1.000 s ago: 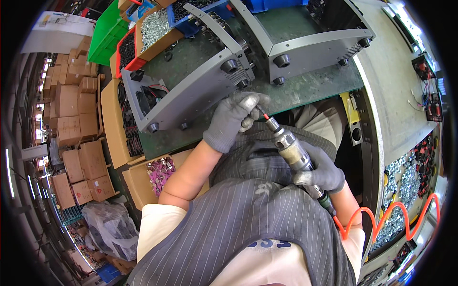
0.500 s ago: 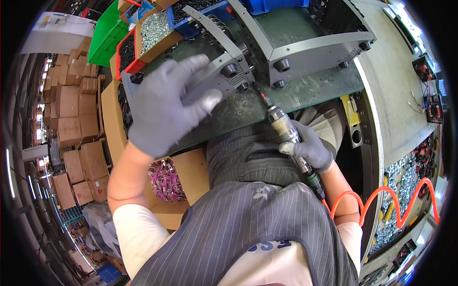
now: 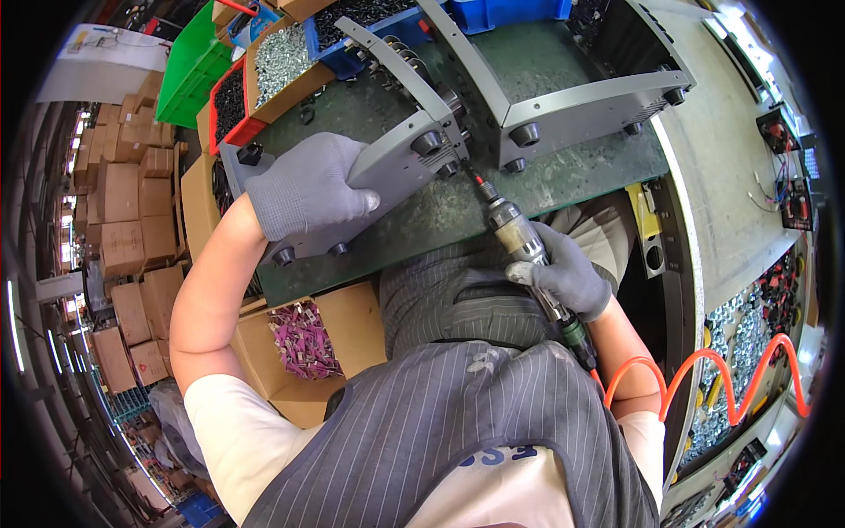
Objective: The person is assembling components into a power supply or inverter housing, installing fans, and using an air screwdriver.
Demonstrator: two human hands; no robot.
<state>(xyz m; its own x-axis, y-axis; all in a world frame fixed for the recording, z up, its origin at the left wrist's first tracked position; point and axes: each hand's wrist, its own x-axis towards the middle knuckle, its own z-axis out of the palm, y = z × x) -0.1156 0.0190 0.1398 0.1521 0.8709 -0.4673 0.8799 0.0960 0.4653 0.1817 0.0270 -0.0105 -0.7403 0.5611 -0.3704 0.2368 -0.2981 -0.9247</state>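
My left hand, in a grey glove, grips the edge of a grey metal chassis with black round feet; the thumb lies on its outer face. My gloved right hand is wrapped round an air screwdriver with a coiled orange hose. The tool's bit points up and left, its tip close to the chassis corner by a black foot; whether it touches cannot be made out. Right of it stands a second grey chassis, with similar feet.
Both chassis stand on a dark green bench top. Behind are a red bin of black screws, a carton of silver screws and a blue bin. A carton with purple-handled parts sits below the bench edge. The orange hose loops at right.
My left hand has come down onto the left chassis and closed on its edge. That chassis sits slightly turned. The screwdriver has shifted only a little in my right hand.
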